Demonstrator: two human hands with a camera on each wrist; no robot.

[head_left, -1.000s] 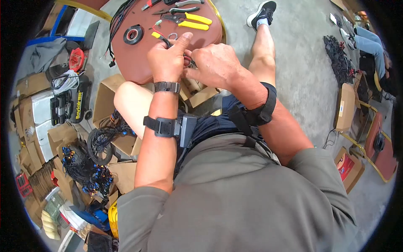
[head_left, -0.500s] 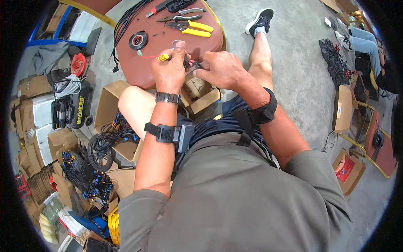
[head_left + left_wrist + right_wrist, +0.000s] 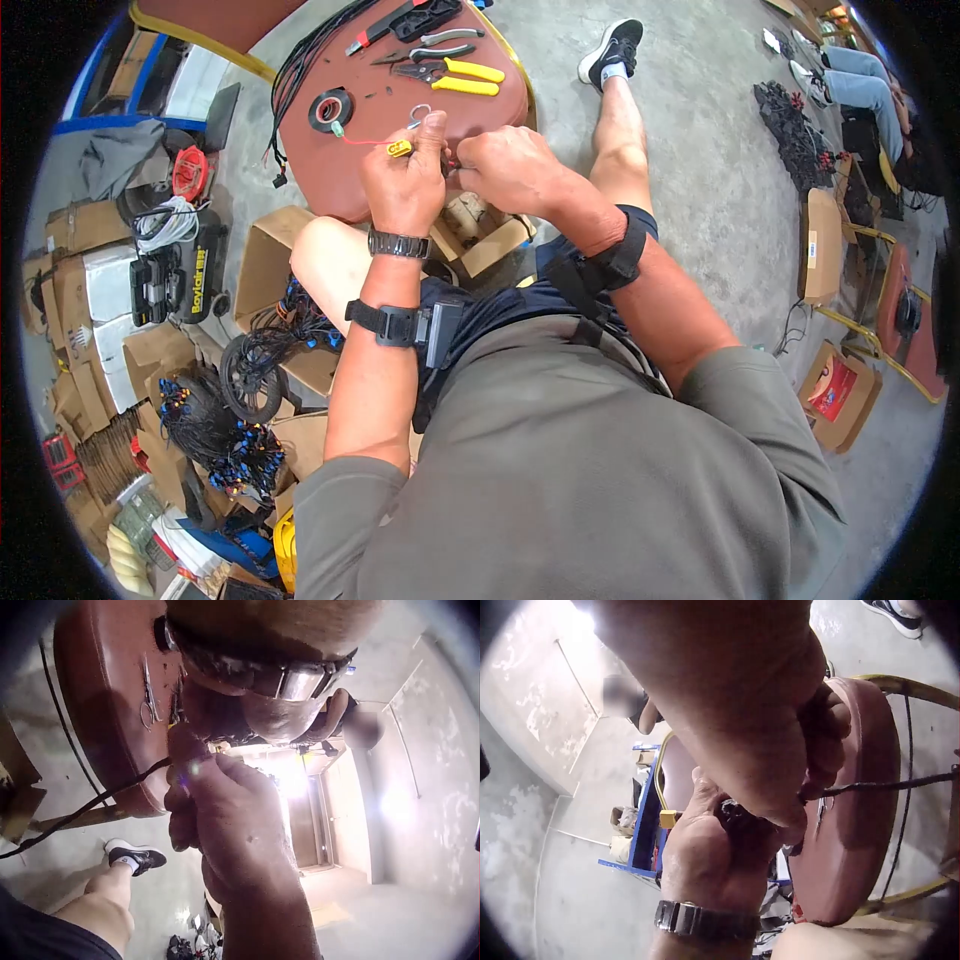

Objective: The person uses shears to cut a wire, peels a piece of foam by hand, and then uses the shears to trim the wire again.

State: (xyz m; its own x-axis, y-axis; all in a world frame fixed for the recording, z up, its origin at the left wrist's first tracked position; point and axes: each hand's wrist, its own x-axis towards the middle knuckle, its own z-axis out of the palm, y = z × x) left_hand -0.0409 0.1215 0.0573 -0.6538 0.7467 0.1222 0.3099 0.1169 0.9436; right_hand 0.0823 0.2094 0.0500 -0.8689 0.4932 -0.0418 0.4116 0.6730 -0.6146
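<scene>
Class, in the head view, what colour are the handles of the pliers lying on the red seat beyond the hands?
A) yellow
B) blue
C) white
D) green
A: the pliers on the seat have two bright yellow handles.

Yellow brand lettering on black machine [image 3: 175, 275], too blurred to read

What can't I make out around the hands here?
- Right wrist view: the blurred right hand crowds the frame, and the dark piece in the left hand barely shows.
- Head view: both hands' fingers cover that piece.
- Left wrist view: blur hides how the right hand grips the black cable.
</scene>
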